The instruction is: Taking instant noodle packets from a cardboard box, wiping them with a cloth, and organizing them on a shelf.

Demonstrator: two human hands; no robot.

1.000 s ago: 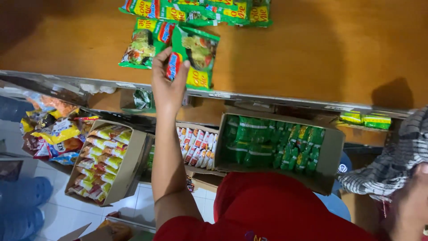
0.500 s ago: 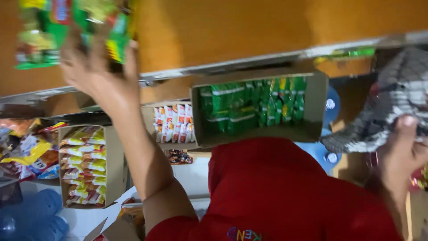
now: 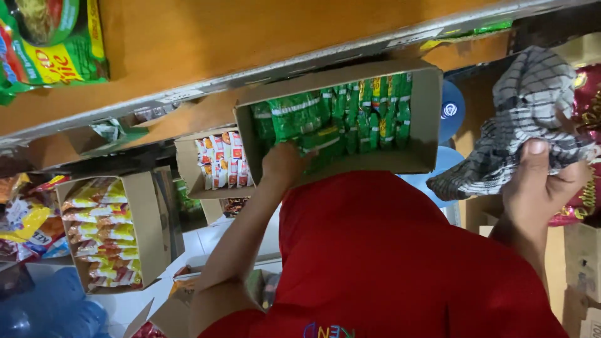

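Note:
My left hand [image 3: 285,164] reaches down into an open cardboard box [image 3: 429,119] packed with upright green packets [image 3: 338,119]. Its fingers rest on the packets at the box's near left corner, and I cannot make out whether they grip one. My right hand [image 3: 538,181] is raised at the right and is closed on a grey-and-white checked cloth [image 3: 532,103] that hangs bunched above it. My red shirt [image 3: 382,263] fills the lower middle and hides what lies under it.
A wooden shelf [image 3: 250,37] with a metal edge runs across the top, with green noodle packets [image 3: 47,47] at its left end. Below stand a box of red-and-white packets [image 3: 219,161] and a box of yellow packets [image 3: 103,231]. Blue containers [image 3: 44,310] sit bottom left.
My left hand has come down from the green packets on the shelf into the box of green packets. The view has swung right, and my right hand with the cloth has come further in.

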